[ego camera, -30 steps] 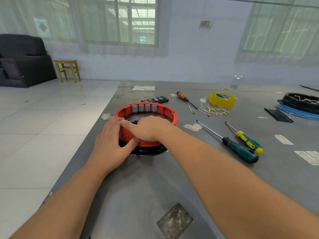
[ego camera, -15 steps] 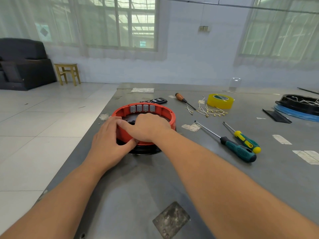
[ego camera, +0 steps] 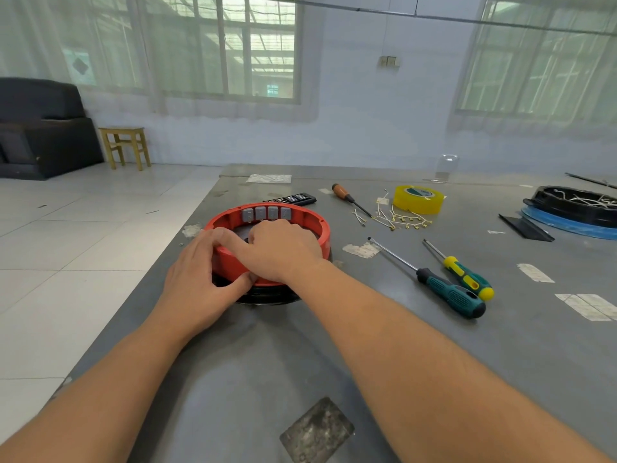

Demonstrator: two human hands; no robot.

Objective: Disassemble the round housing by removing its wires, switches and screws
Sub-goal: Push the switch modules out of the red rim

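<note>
Change: both hands stay on the near rim of the ring as before; the right hand's fingers now reach a little further over the rim toward the inside.
Patch: one rough dark square on the table, nearest the camera.
Left hand: left hand grips the ring's near left rim, fingers curled over the top edge, thumb pressed on the outer wall.
Right hand: right hand lies over the near rim, fingers curled down inside the ring; whether it holds anything there cannot be told.
Ring: one red round housing on a black base, near the table's left edge.
Switches: four grey switches side by side on the inner far wall.
Screwdrivers: three; a green-black one and a yellow-green one lie side by side right of the ring, an orange-handled one lies further back.
Tape scraps: several white bits on the table, one just right of the ring.
Wires: a loose scatter of short wires with brass ends, beside the tape roll.
Tape roll: one yellow roll.
Bit case: one black case behind the ring.
Far right: one black tray of white wires on a blue disc.
Floor: one wooden stool, one dark sofa.
</note>
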